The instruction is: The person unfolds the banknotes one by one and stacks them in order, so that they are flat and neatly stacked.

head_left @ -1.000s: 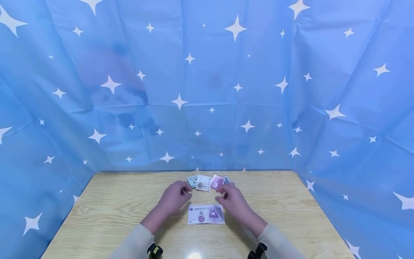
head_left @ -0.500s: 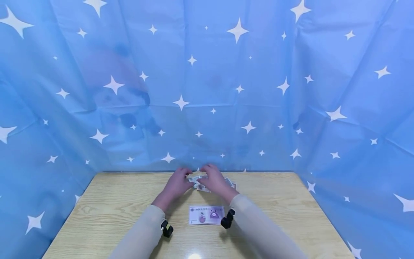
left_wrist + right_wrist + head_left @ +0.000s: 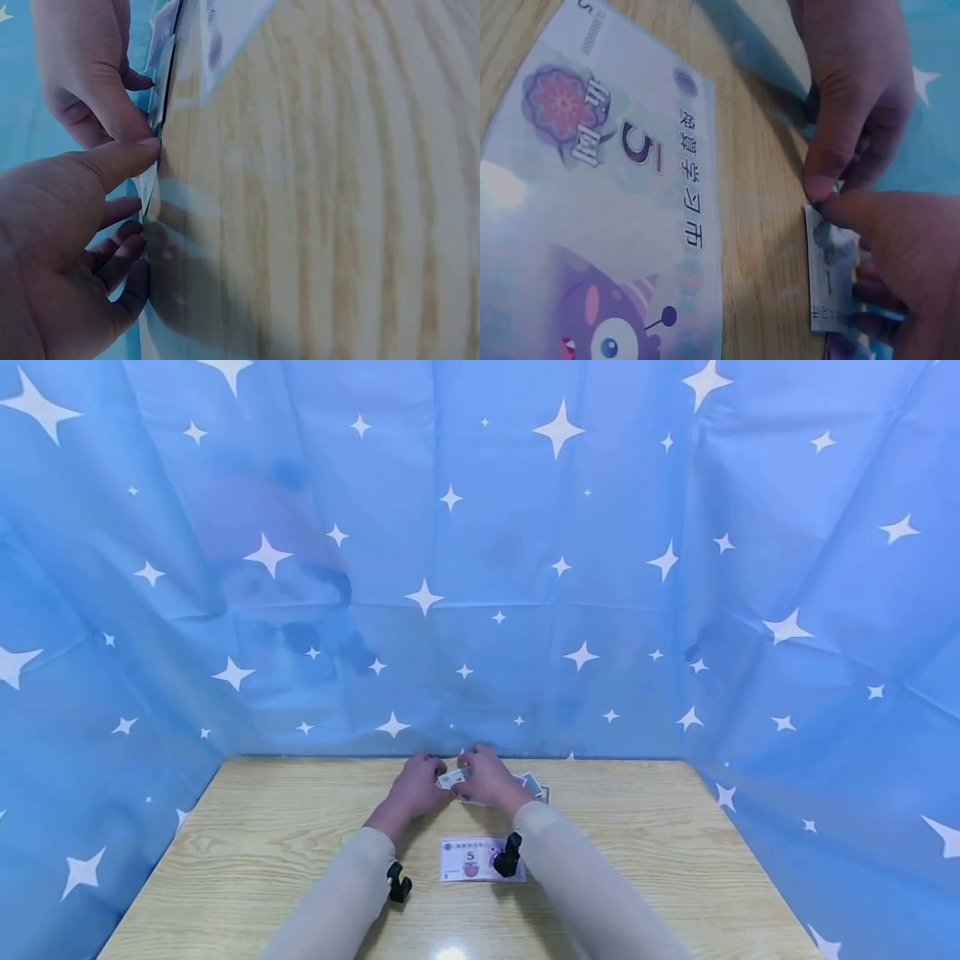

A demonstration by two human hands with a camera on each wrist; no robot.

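A small greenish play banknote [image 3: 452, 778] lies at the back of the table, at the left end of a fanned row. My left hand [image 3: 420, 783] pinches its left side between thumb and fingers. From the right, my right hand [image 3: 487, 777] pinches the same note, and the two thumbs nearly meet in the left wrist view. Under my right hand lies a pale play banknote [image 3: 830, 274], largely covered in the head view. A larger purple 5 play banknote [image 3: 471, 860] rests flat nearer me, partly hidden by the right wrist's black camera [image 3: 507, 855].
More overlapping play banknotes [image 3: 534, 783] extend to the right of my right hand. The wooden table [image 3: 660, 852] ends just behind the row, where a blue star-patterned curtain [image 3: 510, 652] hangs. Another small black camera [image 3: 399, 883] sits at my left wrist.
Both hands have moved away from me to the back row, the right hand also swinging left. The leftmost greenish note is now pinched and turned. The 5 note stays put.
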